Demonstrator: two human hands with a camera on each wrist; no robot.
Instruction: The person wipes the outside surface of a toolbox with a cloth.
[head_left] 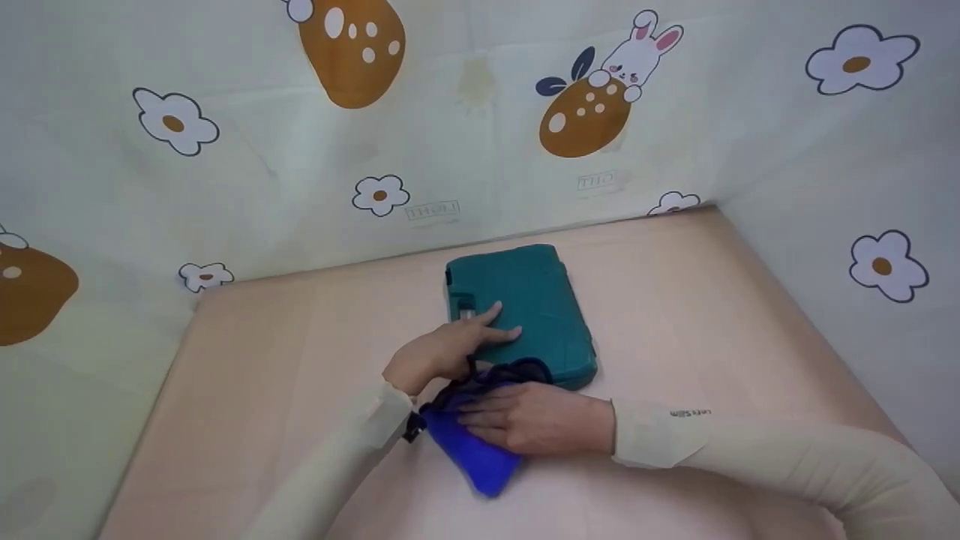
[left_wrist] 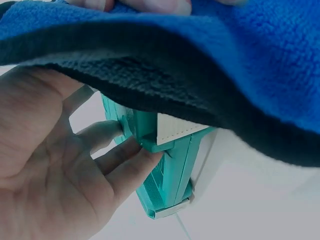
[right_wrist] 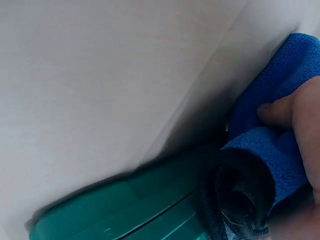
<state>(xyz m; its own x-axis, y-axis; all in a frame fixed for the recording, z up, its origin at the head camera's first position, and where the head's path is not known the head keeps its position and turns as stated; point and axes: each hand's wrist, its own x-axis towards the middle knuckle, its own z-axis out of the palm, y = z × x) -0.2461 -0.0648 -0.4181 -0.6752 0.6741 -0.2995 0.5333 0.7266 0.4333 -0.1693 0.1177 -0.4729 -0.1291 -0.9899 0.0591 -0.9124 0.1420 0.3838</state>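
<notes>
A flat green plastic case lies on the table, its handle side toward my left hand. Spread across its near left part, my left hand rests two extended fingers on the lid. In the left wrist view, more fingertips touch the case's side by the handle. A fuzzy blue cloth with black edging lies bunched against the near end of the case, partly over the left hand. My right hand holds it, fingers laid flat across it; in the right wrist view the thumb presses into its folds.
A pale pink cover lies over the table. Behind and on the right stands a pale cloth wall printed with flowers, rabbits and brown shapes. Near the left wrist, a small dark piece shows by the cloth's corner.
</notes>
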